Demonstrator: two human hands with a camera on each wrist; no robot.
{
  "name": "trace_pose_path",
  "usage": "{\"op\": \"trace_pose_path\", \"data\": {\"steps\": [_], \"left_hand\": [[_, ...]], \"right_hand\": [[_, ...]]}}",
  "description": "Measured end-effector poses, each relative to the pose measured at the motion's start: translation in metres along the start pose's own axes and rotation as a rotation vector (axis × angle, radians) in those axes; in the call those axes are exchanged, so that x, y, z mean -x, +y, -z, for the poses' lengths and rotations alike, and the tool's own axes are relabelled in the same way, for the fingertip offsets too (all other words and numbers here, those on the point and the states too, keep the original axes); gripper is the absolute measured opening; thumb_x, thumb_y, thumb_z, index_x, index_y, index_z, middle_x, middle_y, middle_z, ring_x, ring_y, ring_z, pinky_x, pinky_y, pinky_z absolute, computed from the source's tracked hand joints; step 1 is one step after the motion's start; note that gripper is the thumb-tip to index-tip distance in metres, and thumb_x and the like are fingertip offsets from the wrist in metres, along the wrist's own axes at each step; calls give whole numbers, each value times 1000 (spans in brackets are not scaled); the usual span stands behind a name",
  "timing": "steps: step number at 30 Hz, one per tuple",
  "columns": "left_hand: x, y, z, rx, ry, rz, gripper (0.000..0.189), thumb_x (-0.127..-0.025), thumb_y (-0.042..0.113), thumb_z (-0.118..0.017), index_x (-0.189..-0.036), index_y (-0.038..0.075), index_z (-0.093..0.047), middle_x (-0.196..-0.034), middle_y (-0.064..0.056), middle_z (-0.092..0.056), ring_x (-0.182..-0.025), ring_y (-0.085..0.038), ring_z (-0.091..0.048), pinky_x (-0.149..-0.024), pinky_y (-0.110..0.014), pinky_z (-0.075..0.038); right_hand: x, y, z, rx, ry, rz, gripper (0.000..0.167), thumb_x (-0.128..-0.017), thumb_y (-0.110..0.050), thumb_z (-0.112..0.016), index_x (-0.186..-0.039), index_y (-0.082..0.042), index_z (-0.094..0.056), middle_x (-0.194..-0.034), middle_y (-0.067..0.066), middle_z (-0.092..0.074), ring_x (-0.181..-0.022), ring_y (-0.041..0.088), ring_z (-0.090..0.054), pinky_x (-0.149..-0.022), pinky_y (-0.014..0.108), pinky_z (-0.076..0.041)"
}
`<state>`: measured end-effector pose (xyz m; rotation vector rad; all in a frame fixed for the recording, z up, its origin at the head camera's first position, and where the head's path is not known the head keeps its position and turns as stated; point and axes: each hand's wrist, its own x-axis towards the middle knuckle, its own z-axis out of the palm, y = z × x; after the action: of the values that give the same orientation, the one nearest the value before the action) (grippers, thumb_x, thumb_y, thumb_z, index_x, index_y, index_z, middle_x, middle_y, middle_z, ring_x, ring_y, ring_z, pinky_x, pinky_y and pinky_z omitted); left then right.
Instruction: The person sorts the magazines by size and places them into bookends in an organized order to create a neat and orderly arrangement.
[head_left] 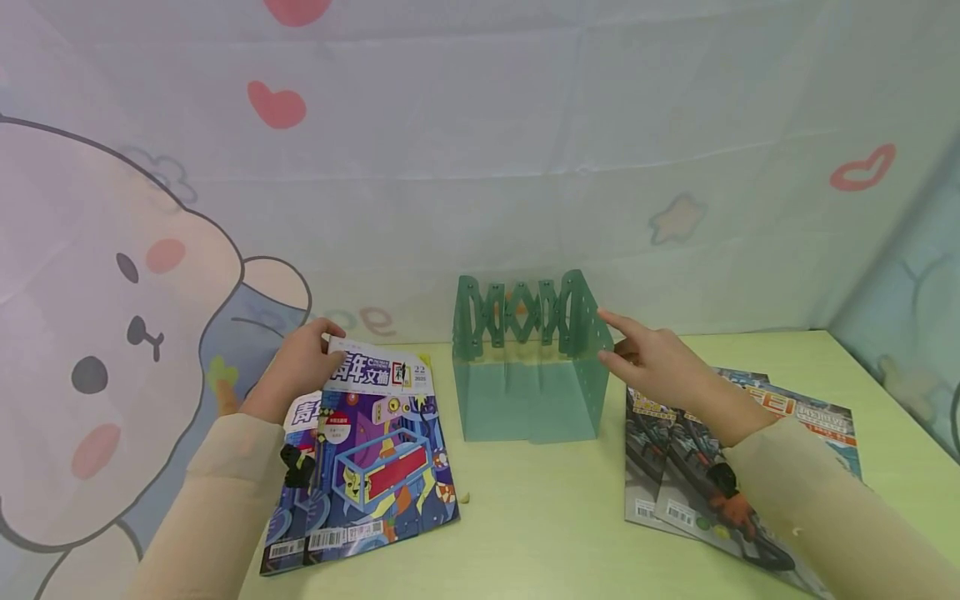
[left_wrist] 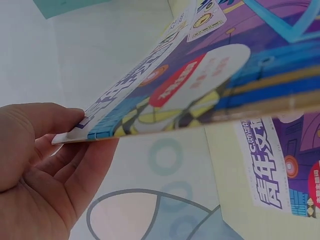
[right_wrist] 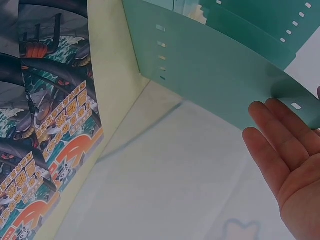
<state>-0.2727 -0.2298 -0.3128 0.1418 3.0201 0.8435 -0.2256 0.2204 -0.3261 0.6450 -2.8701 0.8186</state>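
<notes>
My left hand (head_left: 300,373) pinches the top left corner of a purple magazine (head_left: 390,475), thumb on the cover and fingers beneath. In the left wrist view that magazine (left_wrist: 200,90) is raised above a second, similar magazine (left_wrist: 260,165) lying on the table. A green expandable bookend (head_left: 528,400) stands at the middle of the table, with a lattice back and upright side panels. My right hand (head_left: 660,367) is at its right panel. In the right wrist view, the extended fingertips (right_wrist: 262,110) touch the outer face of this panel (right_wrist: 200,70).
Several dark-covered magazines (head_left: 693,475) lie overlapping on the right of the pale yellow-green table (head_left: 532,517), partly under my right forearm. Behind the table hangs a printed cloth (head_left: 480,150) with hearts and a cartoon animal. A tiny scrap (head_left: 464,498) lies beside the purple magazine.
</notes>
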Motion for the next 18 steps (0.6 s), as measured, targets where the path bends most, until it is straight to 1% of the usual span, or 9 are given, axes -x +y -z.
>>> {"op": "trace_pose_path", "data": {"steps": [5, 12, 18], "left_hand": [[3, 4, 3, 8, -8, -19, 38, -94, 13, -48, -128, -2, -44, -101, -25, -61, -74, -24, -63, -58, -29, -49], [6, 11, 8, 7, -5, -30, 36, -92, 12, -50, -124, -4, -45, -99, -26, -63, -72, -24, -65, -58, -30, -52], [9, 18, 10, 16, 1, -24, 35, -90, 10, -51, -121, -5, -46, -97, -26, -63, -70, -23, -65, -56, -30, -53]], "right_hand": [[0, 0, 0, 6, -2, -4, 64, -97, -29, -52, -150, -8, -25, -111, 18, -68, -73, 12, -67, -65, 32, -48], [0, -2, 1, 0, -6, -14, 63, -97, -27, -52, -150, -7, -25, -111, 19, -68, -81, 19, -69, -69, 36, -51], [1, -2, 0, 1, -2, -10, 62, -97, -25, -53, -150, -7, -25, -111, 19, -68, -80, 18, -68, -69, 36, -51]]}}
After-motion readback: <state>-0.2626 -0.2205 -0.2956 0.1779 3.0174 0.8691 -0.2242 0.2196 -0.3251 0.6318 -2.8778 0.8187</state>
